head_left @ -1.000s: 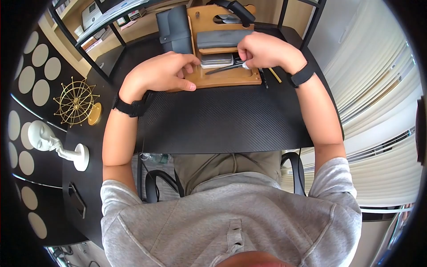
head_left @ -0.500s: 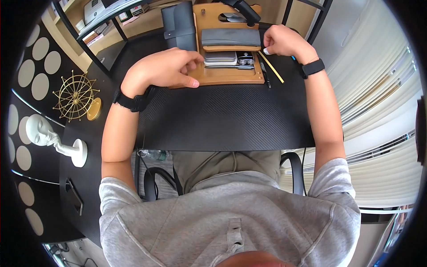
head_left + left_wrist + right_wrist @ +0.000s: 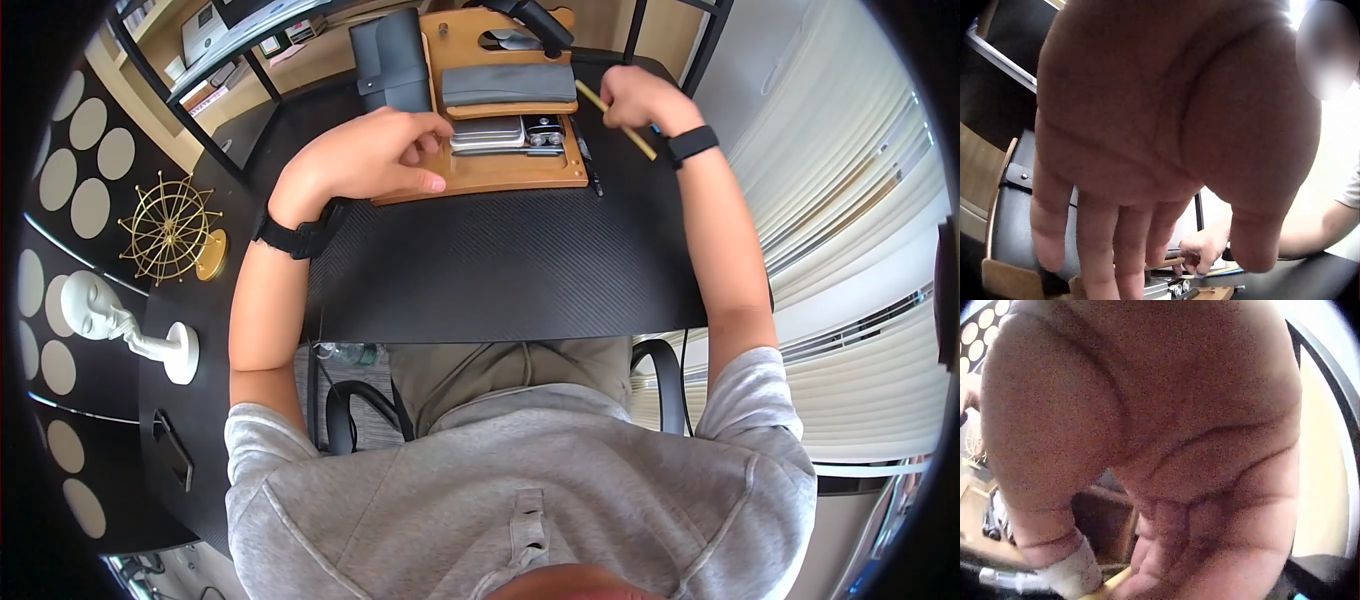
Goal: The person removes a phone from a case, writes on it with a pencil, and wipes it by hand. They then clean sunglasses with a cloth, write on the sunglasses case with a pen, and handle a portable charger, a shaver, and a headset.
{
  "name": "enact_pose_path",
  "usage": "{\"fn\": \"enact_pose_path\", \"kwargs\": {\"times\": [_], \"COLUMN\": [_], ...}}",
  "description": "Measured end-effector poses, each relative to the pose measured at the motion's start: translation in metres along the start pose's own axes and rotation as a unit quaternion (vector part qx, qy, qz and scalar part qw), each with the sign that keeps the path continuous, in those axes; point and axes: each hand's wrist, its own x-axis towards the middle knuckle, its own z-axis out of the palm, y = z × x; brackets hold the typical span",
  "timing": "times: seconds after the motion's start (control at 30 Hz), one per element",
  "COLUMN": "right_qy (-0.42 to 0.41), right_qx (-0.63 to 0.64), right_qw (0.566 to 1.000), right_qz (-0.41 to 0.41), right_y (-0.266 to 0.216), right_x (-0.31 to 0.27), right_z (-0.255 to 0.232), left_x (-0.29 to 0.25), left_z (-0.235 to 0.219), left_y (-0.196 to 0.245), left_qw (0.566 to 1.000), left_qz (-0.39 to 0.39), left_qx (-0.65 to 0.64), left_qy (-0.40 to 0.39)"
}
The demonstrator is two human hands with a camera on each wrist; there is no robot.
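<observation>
My right hand [image 3: 648, 103] is raised off the desk to the right of the wooden desk organizer [image 3: 480, 182], pinching a slim yellow pencil [image 3: 640, 143] between thumb and curled fingers. The pencil slants down to the right. White wrap [image 3: 1075, 575] covers the thumb tip in the right wrist view. My left hand [image 3: 365, 155] hovers at the organizer's left side, fingers loosely bent and holding nothing. On the organizer lie a stack of flat silver-grey items [image 3: 487, 133], a dark pen [image 3: 510, 152] and a grey case [image 3: 508, 86] on the upper shelf.
A black pen [image 3: 590, 160] lies along the organizer's right side. A dark leather case [image 3: 388, 75] stands at its left. Farther left are a gold wheel ornament [image 3: 172, 228], a white head figurine [image 3: 95, 305] and a phone [image 3: 172, 450]. Blinds [image 3: 860, 250] line the right.
My right hand let go of the dark pen, now lying on the organizer, moved right and picked up the yellow pencil from the desk. The left hand has stayed in place.
</observation>
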Motion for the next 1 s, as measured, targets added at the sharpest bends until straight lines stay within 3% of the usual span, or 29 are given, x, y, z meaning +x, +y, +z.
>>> {"fn": "enact_pose_path", "kwargs": {"times": [0.03,0.17,0.43,0.53,0.63,0.73,0.87,1.0], "right_qy": [0.026,0.177,0.126,0.075,0.057,0.107,0.126,0.134], "right_qx": [0.010,0.089,0.240,0.327,0.335,0.332,0.342,0.359], "right_qw": [0.999,0.977,0.951,0.910,0.898,0.882,0.874,0.871], "right_qz": [0.024,-0.081,-0.151,-0.244,-0.281,-0.317,-0.322,-0.306], "right_y": [0.006,0.013,-0.025,-0.043,-0.060,-0.065,-0.060,-0.047], "right_x": [0.003,-0.019,-0.067,-0.074,-0.077,-0.074,-0.070,-0.063], "right_z": [-0.008,-0.044,-0.083,-0.082,-0.083,-0.077,-0.077,-0.076], "left_x": [0.001,0.003,0.007,0.009,0.006,0.001,-0.003,-0.010], "left_z": [0.000,-0.003,-0.004,-0.003,-0.004,-0.005,-0.006,-0.010], "left_y": [-0.001,0.003,0.009,0.011,0.017,0.025,0.032,0.025], "left_qw": [1.000,0.988,0.936,0.916,0.917,0.900,0.860,0.854], "left_qz": [0.016,0.065,0.106,0.131,0.142,0.170,0.208,0.218], "left_qx": [0.000,0.014,-0.020,-0.047,-0.112,-0.177,-0.173,-0.163], "left_qy": [0.022,0.139,0.334,0.378,0.354,0.361,0.433,0.444]}}
